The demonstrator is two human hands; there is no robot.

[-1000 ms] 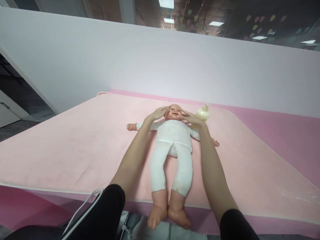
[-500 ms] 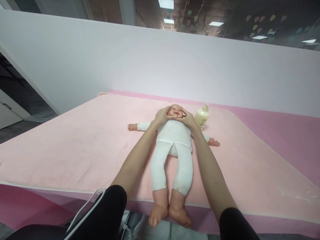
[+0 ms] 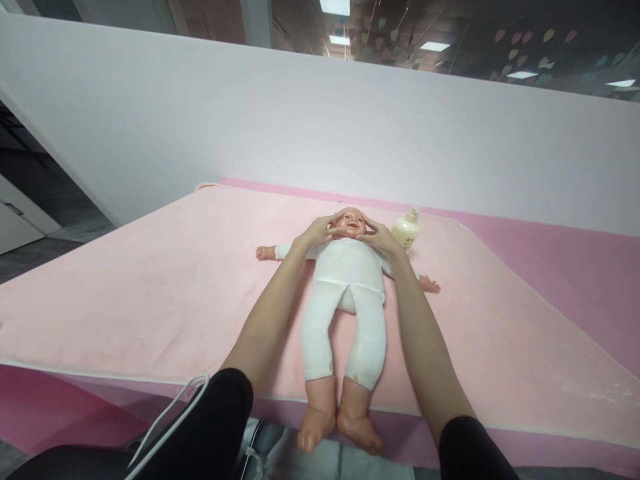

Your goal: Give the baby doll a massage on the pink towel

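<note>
You are cupping the doll by its head, left hand at nine, right hand at three, both spread wide. Doll lying on pink bench, head toward twelve. Bottle standing beyond three, lettering unreadable. White wall rising behind.
</note>
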